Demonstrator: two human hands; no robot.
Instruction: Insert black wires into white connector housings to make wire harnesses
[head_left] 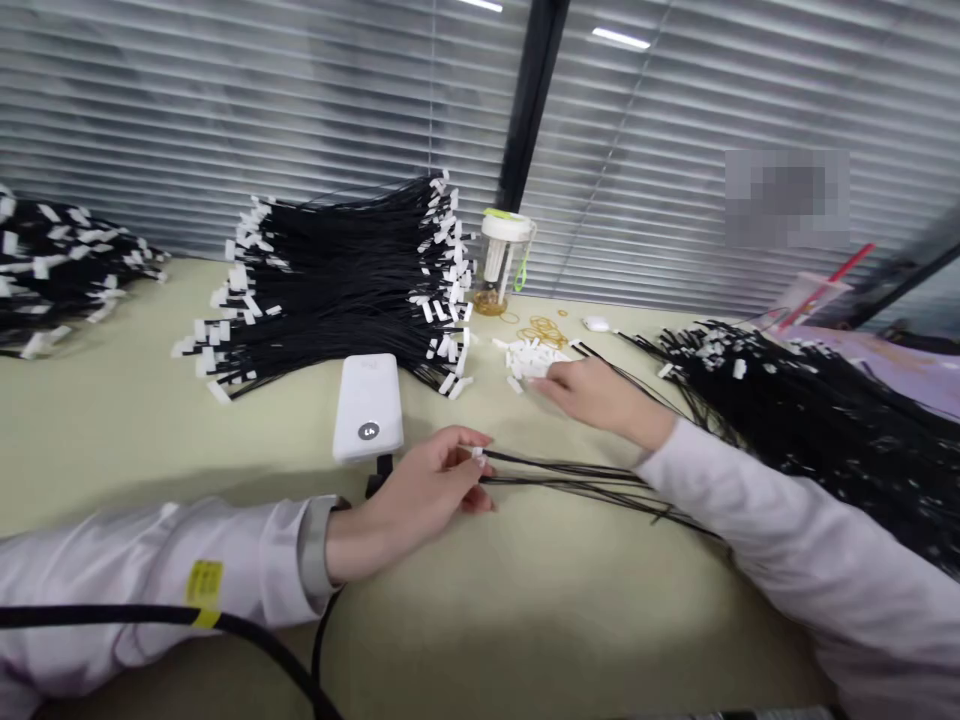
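My left hand (431, 485) is closed around the ends of several thin black cables (570, 475), with a small white connector (478, 455) showing between thumb and fingers. These cables stretch right across the table and pass under my right forearm. My right hand (589, 393) reaches over them to a small heap of white connector housings (531, 357). Its thumb and forefinger are drawn together at the heap's near right edge; whatever lies between the fingertips is too small to make out.
A large bundle of black cables (352, 270) with white ends lies behind a white power bank (369, 405). More cables lie at far left (60, 260) and right (832, 410). A drink bottle (502, 260) stands near rubber bands (544, 332). A thick black cable (255, 635) crosses my left sleeve.
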